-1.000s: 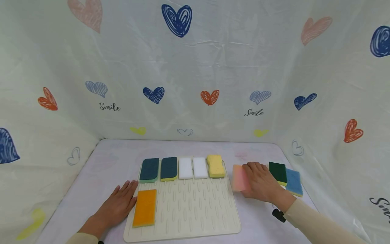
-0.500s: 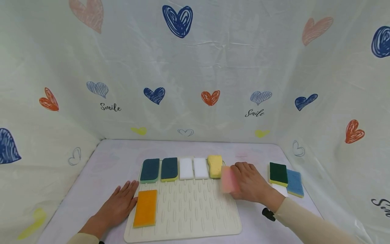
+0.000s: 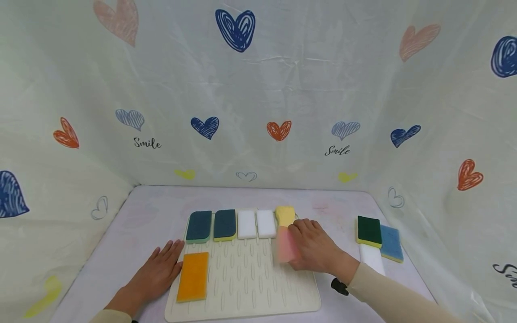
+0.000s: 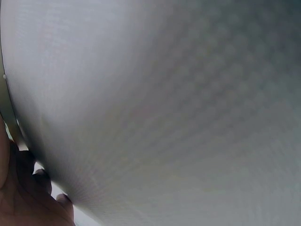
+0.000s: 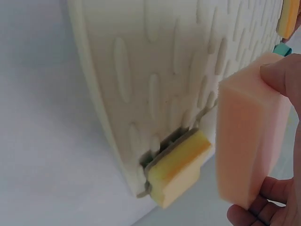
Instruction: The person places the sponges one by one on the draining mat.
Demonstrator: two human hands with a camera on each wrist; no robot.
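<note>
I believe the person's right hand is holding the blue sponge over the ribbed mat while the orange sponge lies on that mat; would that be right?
Not quite: in the head view, the right hand is holding the pink sponge over the ribbed mat. The blue sponge lies off the mat, to the right. The orange sponge does lie on the mat.
</note>
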